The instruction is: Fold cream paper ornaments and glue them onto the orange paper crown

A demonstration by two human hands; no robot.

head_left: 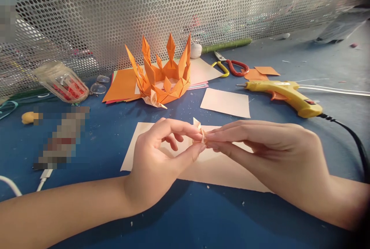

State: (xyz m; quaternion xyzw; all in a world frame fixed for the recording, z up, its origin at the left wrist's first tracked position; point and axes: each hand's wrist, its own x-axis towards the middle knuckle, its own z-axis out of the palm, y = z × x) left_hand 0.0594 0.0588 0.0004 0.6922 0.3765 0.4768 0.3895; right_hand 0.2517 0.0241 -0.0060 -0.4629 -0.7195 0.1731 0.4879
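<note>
A small piece of folded cream paper point(197, 123) is pinched between my two hands above the table, partly covered by the fingertips. My left hand point(162, 156) grips its left side with thumb and index finger, the other fingers curled behind. From the right, my right hand point(277, 148) pinches it between thumb and fingers. Beneath both hands lies a large cream sheet point(208, 170). Past them stands an orange folded-paper crown point(173, 93), with a small cream folded-paper figure point(153, 99) at its front left.
A yellow glue gun point(285, 91) with a black cord lies at right. Behind it are red-and-yellow-handled scissors point(237, 68) and orange paper squares point(260, 72). A smaller cream sheet point(224, 102) lies mid-table. At left are a jar point(62, 83) and glasses point(99, 84). A perforated metal screen point(115, 14) borders the back.
</note>
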